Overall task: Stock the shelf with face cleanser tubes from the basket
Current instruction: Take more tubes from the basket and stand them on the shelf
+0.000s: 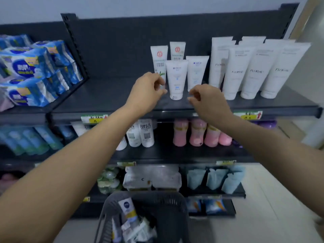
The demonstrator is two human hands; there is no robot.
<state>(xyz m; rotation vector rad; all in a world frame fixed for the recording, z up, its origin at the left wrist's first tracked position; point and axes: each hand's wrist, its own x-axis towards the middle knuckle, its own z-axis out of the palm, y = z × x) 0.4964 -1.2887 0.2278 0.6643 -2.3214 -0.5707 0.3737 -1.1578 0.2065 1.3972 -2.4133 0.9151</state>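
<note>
Standing cap-down near the front edge of the dark metal top shelf (105,97), a white face cleanser tube with pale blue print (176,79) has a hand on either side. At its 9 o'clock the left hand (149,90) hovers with fingers loosely curled, holding nothing. Its thumb tip is just beside the tube, and I cannot tell whether it touches. At the tube's 4 o'clock the right hand (208,100) is likewise relaxed and empty, apart from the tube. A matching white tube (197,72) stands at 1 o'clock, and two white tubes with red round logos (158,57) stand behind at 11 and 12 o'clock. Tall white tubes printed FLORAL (252,72) fill the shelf toward 3 o'clock. Blue wipe packs (29,71) are stacked far off at 9 o'clock. At 6 o'clock, low in view, a dark grey plastic basket (177,199) holds more tubes, among them a white tube with a round blue logo (127,207). Pink bottles (196,134) stand one shelf below.
</note>
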